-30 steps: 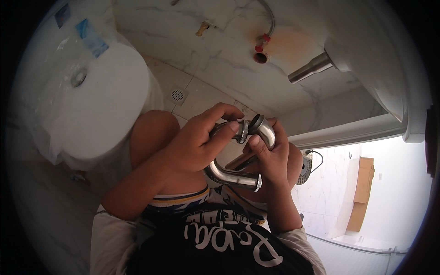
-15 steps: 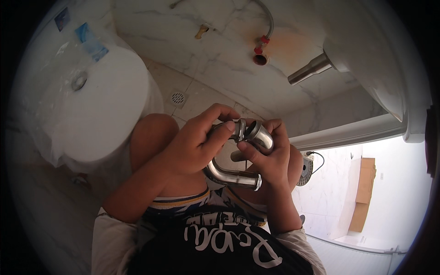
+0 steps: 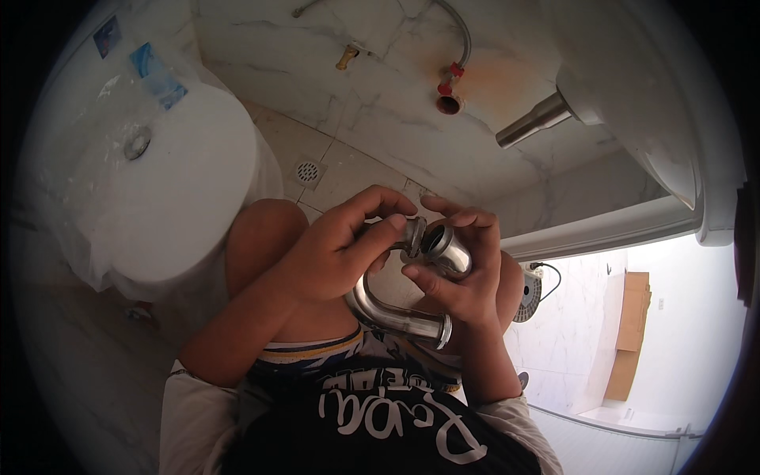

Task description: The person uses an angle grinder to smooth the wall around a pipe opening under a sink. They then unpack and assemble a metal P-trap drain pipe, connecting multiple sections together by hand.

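Observation:
My left hand is closed around the nut end of a curved chrome drain pipe. The pipe's bend hangs below my fingers, and its flanged end points right above my lap. In my right hand lies a short chrome pipe elbow, held between the thumb and the palm side, with the fingertips lifted above it. The elbow's open mouth faces the nut at my left fingertips. The two pieces are very close; I cannot tell whether they touch.
At the left stands a white plastic-wrapped fixture. A floor drain lies ahead. On the wall are a brass fitting and a red valve. A chrome tailpiece hangs under the basin. A round disc-like thing sits right.
My right fingers have loosened and lifted, and the thumb has slid down along the elbow. The curved pipe's flanged end has swung slightly lower.

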Demonstrator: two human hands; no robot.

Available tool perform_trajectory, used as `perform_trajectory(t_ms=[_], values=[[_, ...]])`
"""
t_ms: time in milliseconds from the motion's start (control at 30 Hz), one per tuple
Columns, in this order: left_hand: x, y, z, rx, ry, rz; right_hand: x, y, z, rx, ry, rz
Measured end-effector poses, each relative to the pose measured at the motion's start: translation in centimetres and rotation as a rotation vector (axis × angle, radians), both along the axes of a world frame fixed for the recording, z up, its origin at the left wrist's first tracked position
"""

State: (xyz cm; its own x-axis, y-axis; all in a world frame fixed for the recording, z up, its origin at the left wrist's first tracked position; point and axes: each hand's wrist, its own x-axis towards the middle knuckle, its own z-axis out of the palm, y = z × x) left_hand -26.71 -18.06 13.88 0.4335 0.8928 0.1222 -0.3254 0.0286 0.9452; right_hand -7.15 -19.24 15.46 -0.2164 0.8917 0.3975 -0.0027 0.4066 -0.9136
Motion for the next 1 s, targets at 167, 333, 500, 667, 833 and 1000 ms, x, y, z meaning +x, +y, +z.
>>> perform_trajectory(t_ms=[167,333,500,667,833,1000], values=[[-0.4,0.3,0.4,-0.09,-0.059,-0.049,0.9,0.0,0.0,-0.104,-0.196,-0.044],[-0.7,0.4,0.5,-0.257,-0.228,-0.14,0.9,0.1,-0.7,0.124,-0.198,-0.018],[-1.1,0.2,0.9,-0.305,-0.262,-0.177,1.3,0.5,-0.2,0.188,-0.3,0.037],[-1.4,0.6,1.0,-0.277,-0.189,-0.215,1.1,0.6,0.5,0.204,-0.214,0.017],[-0.6,0.4,0.2,-0.236,-0.234,-0.17,0.9,0.6,0.9,0.29,-0.416,-0.114],[-0.9,0.5,-0.1,-0.236,-0.331,-0.308,1.1,0.7,1.2,0.327,-0.362,-0.057]])
